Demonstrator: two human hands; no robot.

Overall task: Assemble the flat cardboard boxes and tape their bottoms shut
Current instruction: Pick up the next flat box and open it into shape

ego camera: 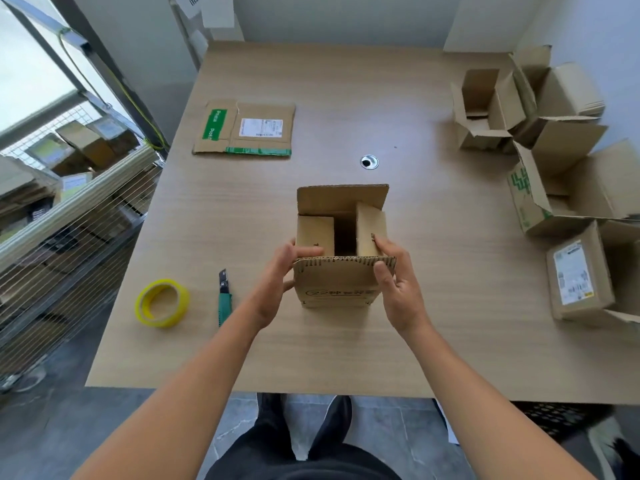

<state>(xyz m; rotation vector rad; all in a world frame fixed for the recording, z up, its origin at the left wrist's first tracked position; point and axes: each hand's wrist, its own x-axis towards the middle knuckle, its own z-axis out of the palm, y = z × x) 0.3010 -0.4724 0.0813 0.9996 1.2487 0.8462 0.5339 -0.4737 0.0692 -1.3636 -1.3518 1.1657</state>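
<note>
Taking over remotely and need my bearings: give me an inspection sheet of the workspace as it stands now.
Surface: wooden table, with a grommet hole.
Job's things: open box held upright, two side flaps folded in, long flaps open; yellow tape roll and utility knife on its left; flat carton at the far left.
Clutter: assembled boxes crowd the right edge.
Grippers: left hand and right hand grip the box.
Cables: nothing seen on the table.
Surroundings: wire cart of cardboard at left; white walls.
</note>
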